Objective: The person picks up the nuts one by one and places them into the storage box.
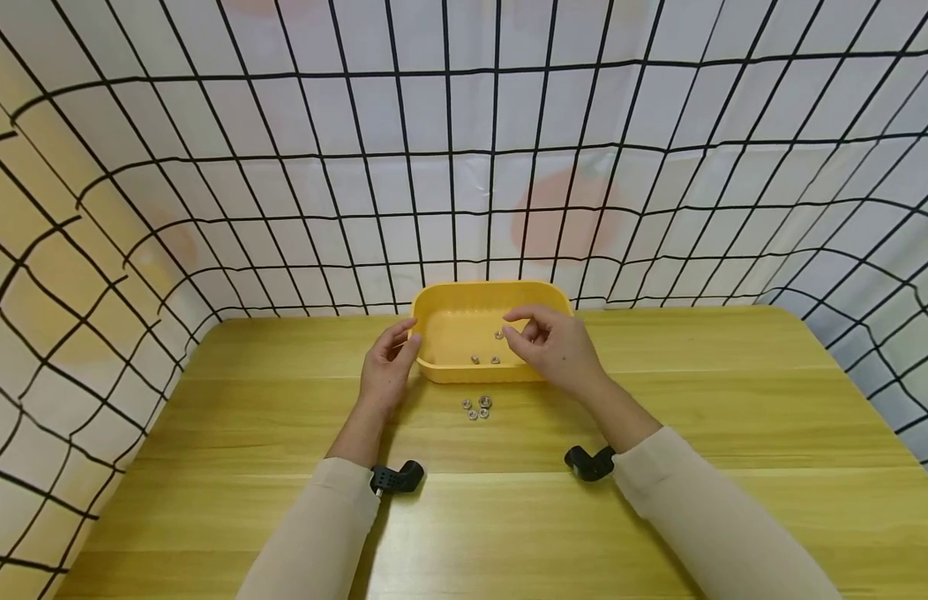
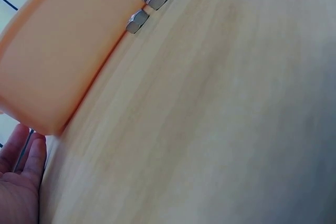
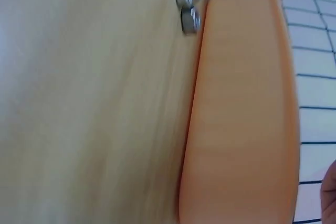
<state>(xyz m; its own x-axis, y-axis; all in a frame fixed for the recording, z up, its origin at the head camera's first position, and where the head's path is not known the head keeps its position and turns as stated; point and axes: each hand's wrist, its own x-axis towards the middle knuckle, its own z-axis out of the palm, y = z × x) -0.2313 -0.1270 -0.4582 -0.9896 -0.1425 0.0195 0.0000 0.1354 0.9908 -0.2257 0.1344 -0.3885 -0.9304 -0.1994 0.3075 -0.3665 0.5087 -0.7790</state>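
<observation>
A yellow plastic tray (image 1: 448,375) stands at the back of the table, with three small metal nuts (image 1: 495,360) inside it. My left hand (image 1: 386,367) is at the tray's left end, fingers relaxed; the left wrist view shows its fingertips (image 2: 34,156) close by the tray's end wall. Over the tray's right side is my right hand (image 1: 557,346), thumb and index finger bent toward each other with a gap between their tips. One nut (image 1: 499,335) appears just left of these tips; whether it touches them I cannot tell. Several more nuts (image 1: 484,402) lie on the wood in front of the tray.
The wooden table (image 1: 479,533) reaches toward me. Black wire grid (image 1: 448,183) rises behind it and along both sides, with a pale printed cloth behind the wires. Each wrist carries a black camera mount (image 1: 396,477).
</observation>
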